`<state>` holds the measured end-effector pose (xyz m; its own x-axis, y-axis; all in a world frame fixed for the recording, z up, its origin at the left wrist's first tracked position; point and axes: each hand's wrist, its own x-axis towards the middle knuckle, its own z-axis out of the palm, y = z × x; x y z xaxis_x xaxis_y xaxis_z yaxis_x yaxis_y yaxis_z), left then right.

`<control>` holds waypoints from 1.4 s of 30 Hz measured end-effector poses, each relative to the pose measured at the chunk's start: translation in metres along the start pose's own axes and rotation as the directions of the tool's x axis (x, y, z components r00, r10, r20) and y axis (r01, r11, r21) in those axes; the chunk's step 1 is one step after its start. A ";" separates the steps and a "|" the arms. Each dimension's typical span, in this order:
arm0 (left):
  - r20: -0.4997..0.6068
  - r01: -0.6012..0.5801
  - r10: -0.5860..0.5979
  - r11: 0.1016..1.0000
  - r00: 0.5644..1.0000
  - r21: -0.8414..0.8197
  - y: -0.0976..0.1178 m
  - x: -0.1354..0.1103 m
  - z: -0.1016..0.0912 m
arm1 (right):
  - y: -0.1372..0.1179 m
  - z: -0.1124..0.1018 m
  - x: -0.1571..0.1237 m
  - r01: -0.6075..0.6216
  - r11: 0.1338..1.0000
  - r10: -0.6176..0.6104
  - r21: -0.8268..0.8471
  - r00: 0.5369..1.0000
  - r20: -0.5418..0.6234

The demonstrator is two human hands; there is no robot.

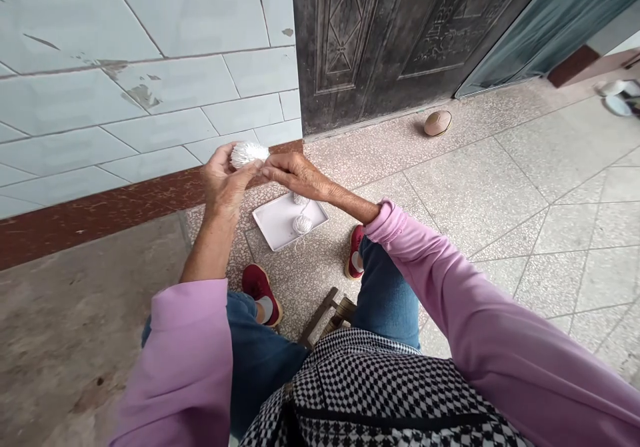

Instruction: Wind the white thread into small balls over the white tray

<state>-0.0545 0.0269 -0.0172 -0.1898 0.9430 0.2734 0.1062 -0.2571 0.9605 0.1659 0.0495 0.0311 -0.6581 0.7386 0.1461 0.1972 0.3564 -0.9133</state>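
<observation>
White thread ball point(249, 154), count one, sits just left of centre in the upper half of the frame, cupped in the curled left hand point(225, 184) while the right hand point(295, 174) pinches narrowly at its right edge. Below it, one white tray point(273, 230) on the floor carries two smaller thread balls point(303, 224); two red shoes point(260, 288) stand lower, either side.

Three in all of one kind: one white thread ball point(249, 154) between the left hand point(225, 182) and the right hand point(296, 174), and two more balls point(303, 224) point(300, 198) below the hands on one white tray point(274, 228). Two red shoes point(260, 290) point(355, 250) lie nearer the person than the hands. One brown oval object point(437, 123) lies beyond the right hand.
</observation>
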 end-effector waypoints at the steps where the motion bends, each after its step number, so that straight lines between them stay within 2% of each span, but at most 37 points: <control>1: 0.000 0.034 -0.034 0.999 0.999 -0.003 0.004 -0.003 0.003 | 0.002 -0.006 0.002 0.008 1.000 -0.007 0.019 1.000 -0.030; 3: 0.012 0.105 -0.105 0.994 0.994 -0.034 0.010 -0.009 0.011 | 0.008 -0.018 0.006 0.027 0.998 -0.021 0.062 0.995 -0.094; 6: 0.122 0.161 -0.154 0.985 0.981 -0.055 0.019 -0.018 0.019 | 0.014 -0.034 0.011 0.042 0.992 -0.022 0.116 0.984 -0.175; 11: 0.278 0.232 -0.173 0.953 0.945 -0.194 0.026 -0.021 0.027 | 0.013 -0.040 0.010 -0.009 0.977 0.055 0.211 0.976 -0.213; 15: 0.271 0.254 -0.172 0.917 0.947 -0.306 0.028 -0.017 0.036 | 0.013 -0.039 0.008 -0.059 0.940 0.142 0.335 0.963 -0.227; 20: 0.254 0.262 -0.179 0.901 0.951 -0.346 0.029 -0.008 0.050 | 0.018 -0.044 0.006 -0.169 0.869 0.282 0.464 0.942 -0.184; 23: 0.236 0.264 -0.185 0.893 0.954 -0.365 0.027 0.002 0.055 | 0.020 -0.043 0.002 -0.198 0.898 0.298 0.394 0.931 -0.211; 27: 0.174 0.211 -0.154 0.901 0.973 -0.379 0.014 0.016 0.058 | 0.021 -0.038 -0.004 -0.207 0.965 0.240 0.159 0.943 -0.232; 30: 0.085 0.149 -0.128 0.932 0.988 -0.329 -0.001 0.025 0.056 | 0.019 -0.034 -0.010 -0.197 0.980 0.199 0.028 0.966 -0.165; 33: -0.011 0.078 -0.082 0.972 0.997 -0.223 -0.013 0.032 0.049 | 0.016 -0.032 -0.013 -0.156 0.988 0.155 0.005 0.985 -0.071; 35: -0.039 0.049 -0.056 0.988 0.998 -0.148 -0.018 0.035 0.043 | 0.014 -0.031 -0.013 -0.118 0.993 0.117 -0.008 0.992 -0.044; 38: -0.002 0.048 -0.048 0.998 0.999 -0.037 -0.015 0.034 0.037 | 0.012 -0.030 -0.010 -0.075 0.997 0.074 -0.022 0.996 -0.058; 42: 0.098 0.105 -0.110 0.993 0.989 0.058 0.001 0.021 0.032 | 0.014 -0.035 -0.003 -0.020 0.999 0.023 0.024 0.991 -0.132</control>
<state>-0.0275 0.0535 -0.0118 -0.1034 0.9817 0.1597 0.1423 -0.1443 0.9792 0.1964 0.0720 0.0316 -0.5516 0.8158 0.1737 0.1927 0.3272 -0.9251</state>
